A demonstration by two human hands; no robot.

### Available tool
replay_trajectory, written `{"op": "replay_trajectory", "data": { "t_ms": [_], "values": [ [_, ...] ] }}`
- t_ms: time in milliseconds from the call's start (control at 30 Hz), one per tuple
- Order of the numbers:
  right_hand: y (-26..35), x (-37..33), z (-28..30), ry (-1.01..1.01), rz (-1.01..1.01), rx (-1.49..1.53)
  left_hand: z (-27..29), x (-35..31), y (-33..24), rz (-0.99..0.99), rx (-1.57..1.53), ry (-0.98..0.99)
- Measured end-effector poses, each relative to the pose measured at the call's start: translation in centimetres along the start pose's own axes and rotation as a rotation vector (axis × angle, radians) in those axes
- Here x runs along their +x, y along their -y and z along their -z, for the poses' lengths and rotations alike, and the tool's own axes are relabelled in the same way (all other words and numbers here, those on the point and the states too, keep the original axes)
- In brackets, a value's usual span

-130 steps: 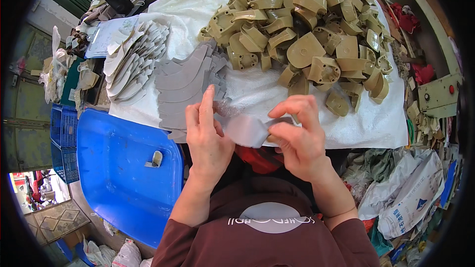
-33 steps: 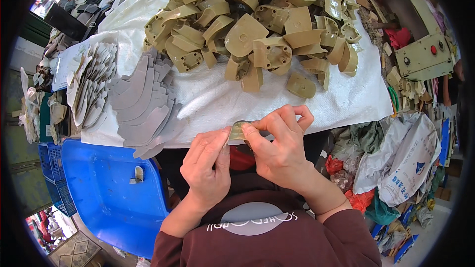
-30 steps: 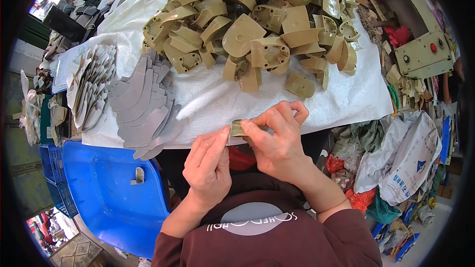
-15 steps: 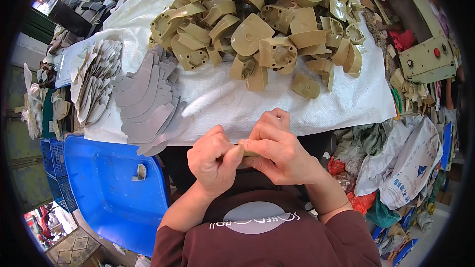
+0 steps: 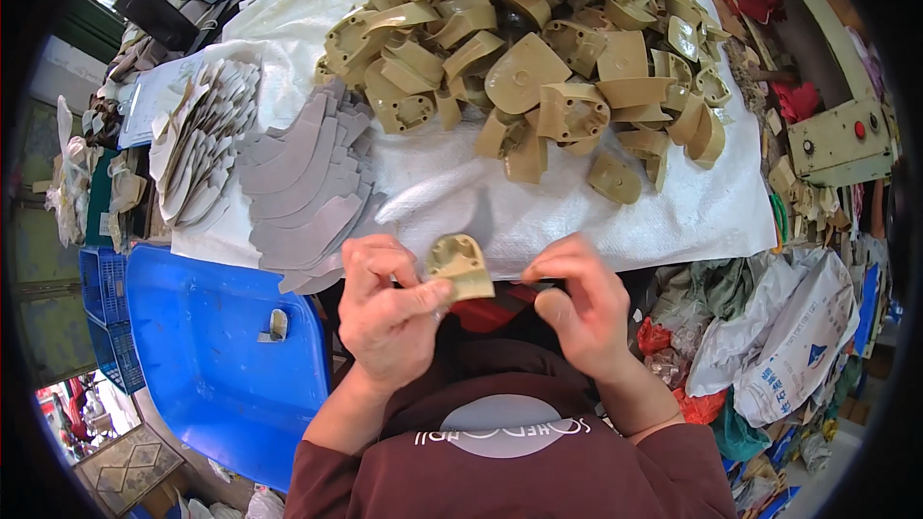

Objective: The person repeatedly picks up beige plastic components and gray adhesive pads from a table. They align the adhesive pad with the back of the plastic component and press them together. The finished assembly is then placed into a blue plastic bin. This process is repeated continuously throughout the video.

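My left hand pinches a tan plastic shoe heel by its lower left edge, its hollowed, holed face turned up. Apart from it on the right, my right hand is empty, thumb and fingers spread. A large heap of similar tan heels covers the far part of the table. Left of my hands lies a fanned stack of grey curved cut pieces. Beside that stack is a pile of paler cut pieces.
At the left, below the table edge, stands a blue plastic tub with one small light-coloured piece inside. White woven sheeting covers the table. Plastic bags crowd the right side, below a control box with a red button.
My hands have parted: the right let go and moved right, while the left lifted the heel and turned its hollow face into view. The whole scene shifted slightly rightward in the picture.
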State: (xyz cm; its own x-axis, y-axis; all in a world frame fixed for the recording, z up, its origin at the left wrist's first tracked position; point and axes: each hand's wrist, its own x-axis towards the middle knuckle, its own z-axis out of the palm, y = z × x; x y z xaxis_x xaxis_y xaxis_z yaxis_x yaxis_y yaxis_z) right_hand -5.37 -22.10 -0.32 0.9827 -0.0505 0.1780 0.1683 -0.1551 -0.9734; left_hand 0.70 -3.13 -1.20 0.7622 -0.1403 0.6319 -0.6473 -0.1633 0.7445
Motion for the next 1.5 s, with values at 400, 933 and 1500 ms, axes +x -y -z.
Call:
{"op": "replay_trajectory", "data": {
  "t_ms": [400,933,1500],
  "values": [
    [-0.6,-1.0,-1.1,-0.067,-0.341,0.753,-1.4,-0.5,-1.3,-0.266,0.211,0.259],
    [-1.9,1.1,2.0,0.27,-0.385,0.446,-1.8,-0.9,-0.9,0.14,-0.175,0.226],
    [-3.1,1.8,1.8,0.238,0.093,0.111,-2.8,-1.8,-1.1,0.449,-0.35,0.187]
  ]
}}
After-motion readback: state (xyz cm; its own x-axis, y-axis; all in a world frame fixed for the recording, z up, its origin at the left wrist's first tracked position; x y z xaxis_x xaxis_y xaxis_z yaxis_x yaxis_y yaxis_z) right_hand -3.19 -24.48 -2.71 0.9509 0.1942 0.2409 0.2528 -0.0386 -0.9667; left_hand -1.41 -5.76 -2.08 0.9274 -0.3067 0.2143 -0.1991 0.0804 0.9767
